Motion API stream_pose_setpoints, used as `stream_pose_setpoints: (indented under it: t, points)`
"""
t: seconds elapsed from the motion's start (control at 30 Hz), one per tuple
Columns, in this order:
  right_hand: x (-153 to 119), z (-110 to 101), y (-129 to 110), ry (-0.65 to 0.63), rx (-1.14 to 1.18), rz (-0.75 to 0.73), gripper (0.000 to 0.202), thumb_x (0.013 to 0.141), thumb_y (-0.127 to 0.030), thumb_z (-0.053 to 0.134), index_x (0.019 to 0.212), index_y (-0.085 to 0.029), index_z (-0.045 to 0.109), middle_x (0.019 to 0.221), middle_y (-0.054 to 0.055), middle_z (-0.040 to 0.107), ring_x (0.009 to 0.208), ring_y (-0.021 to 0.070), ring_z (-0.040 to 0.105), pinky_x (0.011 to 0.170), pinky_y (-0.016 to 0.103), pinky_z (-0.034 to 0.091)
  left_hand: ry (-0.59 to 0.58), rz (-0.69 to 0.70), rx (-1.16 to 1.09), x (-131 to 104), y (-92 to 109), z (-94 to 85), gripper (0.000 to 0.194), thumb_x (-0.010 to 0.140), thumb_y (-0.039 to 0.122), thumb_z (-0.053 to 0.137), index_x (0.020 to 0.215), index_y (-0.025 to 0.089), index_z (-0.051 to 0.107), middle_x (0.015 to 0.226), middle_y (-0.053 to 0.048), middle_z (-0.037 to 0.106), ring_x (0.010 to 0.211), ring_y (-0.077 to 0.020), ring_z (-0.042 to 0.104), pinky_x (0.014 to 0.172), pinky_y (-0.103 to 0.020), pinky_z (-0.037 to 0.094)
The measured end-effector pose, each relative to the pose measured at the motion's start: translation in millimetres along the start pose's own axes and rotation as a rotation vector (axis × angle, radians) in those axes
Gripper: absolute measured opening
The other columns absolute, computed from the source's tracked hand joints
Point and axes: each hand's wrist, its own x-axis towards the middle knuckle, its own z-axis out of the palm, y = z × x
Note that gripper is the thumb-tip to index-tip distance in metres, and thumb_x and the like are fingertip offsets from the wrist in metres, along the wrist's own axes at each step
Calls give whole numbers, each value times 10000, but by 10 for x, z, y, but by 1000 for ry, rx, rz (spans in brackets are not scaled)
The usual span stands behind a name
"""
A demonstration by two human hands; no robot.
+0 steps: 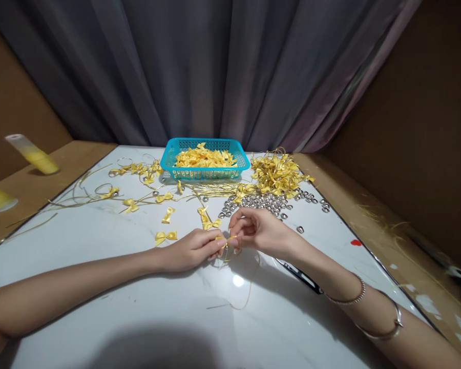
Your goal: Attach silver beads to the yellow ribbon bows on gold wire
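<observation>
Over the middle of the white table, my left hand [194,249] is closed, thumb and fingers pinching a thin yellow cord [227,246]. From the other side my right hand [259,233] pinches the same cord, its fingers curled and almost touching the left fingertips. A small loop of the cord hangs between them; its fine detail is too small to make out. Just beyond my hands lie loose yellow ribbon bows [211,224], and another bow [166,236] rests by my left hand. A fine thread [249,292] trails below, beside what looks like a needle [217,307].
A teal basket [205,174] full of yellow bows stands at the back. Right of it are a heap of corded bows [278,171] and many silver bells or beads [267,204]. A black-handled tool [301,277] lies under my right forearm. Yellow spools [34,156] stand left.
</observation>
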Motion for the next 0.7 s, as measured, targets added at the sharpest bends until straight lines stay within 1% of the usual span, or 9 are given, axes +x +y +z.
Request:
stream_pose_setpoints:
  t: [0.13,0.2,0.3,0.37,0.4,0.47,0.57,0.63,0.7]
  points:
    - [59,-34,57,1,-13,21,271,615,-103,701,753,-165,476,595,-56,587,526,88,586,571,242,484,40,20,60,13,-42,11,330,940,335,309,721,159,482,623,22,448,567,-105,426,583,-244,353]
    - [62,-67,39,36,-136,-12,232,656,-113,677,789,-166,494,651,-26,615,583,105,601,609,259,490,61,18,82,18,-55,13,337,940,335,303,712,160,481,620,22,449,571,-106,430,588,-247,356]
    - [-11,-105,-79,250,-500,-177,142,713,-130,638,825,-163,558,778,39,656,702,141,608,649,278,470,90,6,92,25,-63,15,339,941,339,297,721,162,485,626,22,453,578,-108,434,585,-245,356]
    - [-97,-99,-186,363,-712,-258,31,744,-145,615,766,-166,606,766,43,661,698,150,595,633,278,445,115,2,92,30,-60,17,333,942,335,297,725,164,484,631,23,455,580,-106,435,582,-243,353]
    - [-140,-81,-230,366,-776,-265,42,757,-155,608,722,-168,624,730,36,659,671,147,587,616,275,432,128,4,96,33,-56,19,331,941,330,299,717,165,478,630,24,452,580,-105,433,581,-242,351]
    - [-202,-21,-274,309,-843,-243,113,769,-177,608,665,-171,652,667,27,653,613,138,570,584,268,407,163,13,110,36,-47,23,325,938,323,306,694,169,455,624,28,441,580,-104,424,577,-241,343]
    - [-200,93,-223,233,-857,-173,103,760,-224,630,690,-171,685,670,30,661,593,139,566,564,264,391,213,24,136,35,-36,35,321,934,316,314,665,175,417,615,35,420,569,-102,402,562,-239,330]
    - [-153,138,-156,224,-838,-131,104,749,-237,638,683,-167,676,657,27,655,584,138,563,559,259,390,235,29,150,31,-36,42,323,931,314,316,651,177,402,606,38,406,558,-100,391,554,-239,325]
    - [-105,132,-111,254,-822,-136,83,733,-231,646,685,-162,646,649,19,640,593,136,561,558,250,393,243,32,148,26,-42,44,321,930,312,317,656,176,413,600,38,406,557,-101,397,554,-239,328]
